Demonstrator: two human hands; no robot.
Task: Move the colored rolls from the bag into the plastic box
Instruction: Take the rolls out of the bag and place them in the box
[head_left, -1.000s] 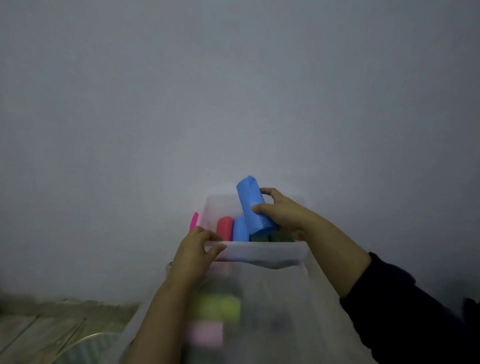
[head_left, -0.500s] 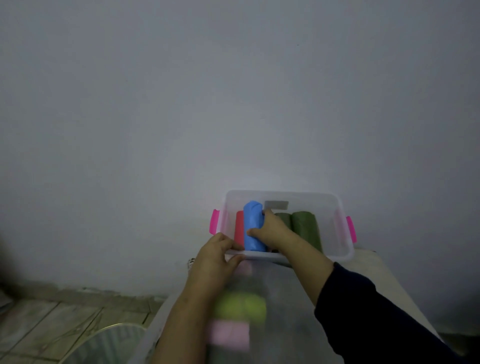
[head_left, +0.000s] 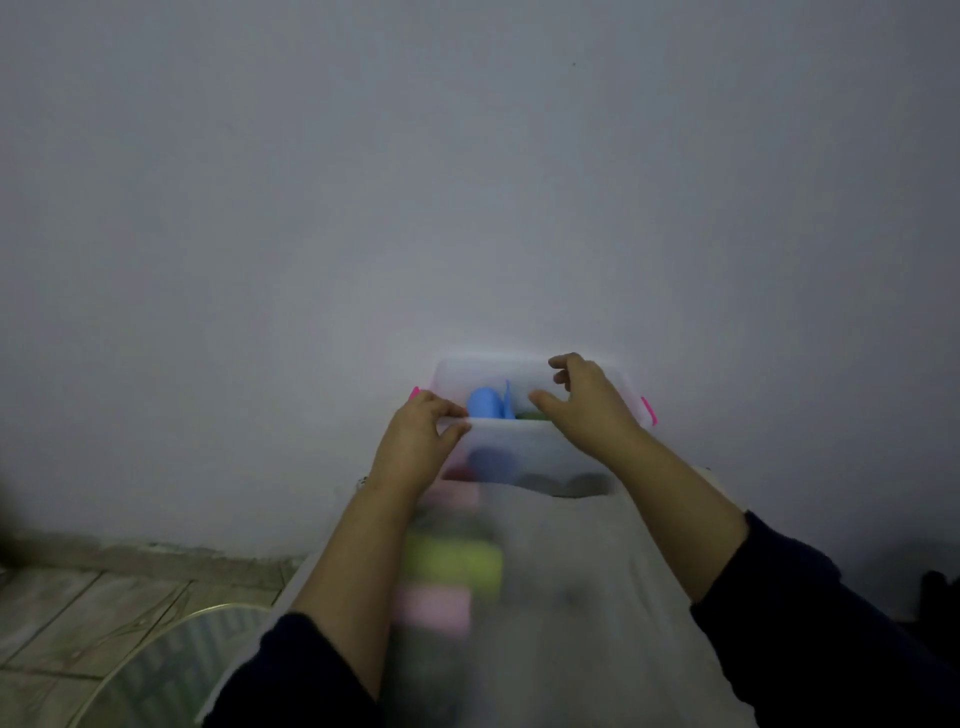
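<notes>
A plain grey wall fills most of the view, with a strip of tiled floor (head_left: 78, 597) at the lower left. Against the wall sits the clear plastic box (head_left: 524, 447), pink latches at its ends. The left hand (head_left: 415, 447) pinches the box's near rim at its left end. The right hand (head_left: 587, 405) hovers over the box with fingers loosely spread, holding nothing. Just left of it a blue roll (head_left: 485, 402) lies inside the box, with a darker green one beside it. The remaining rolls, a yellow-green roll (head_left: 452, 564) and a pink roll (head_left: 431, 608), show blurred through the translucent bag (head_left: 571, 597), near the person and between the forearms. So the next pick probably lies behind and below the free right hand, which must come back toward the body.
</notes>
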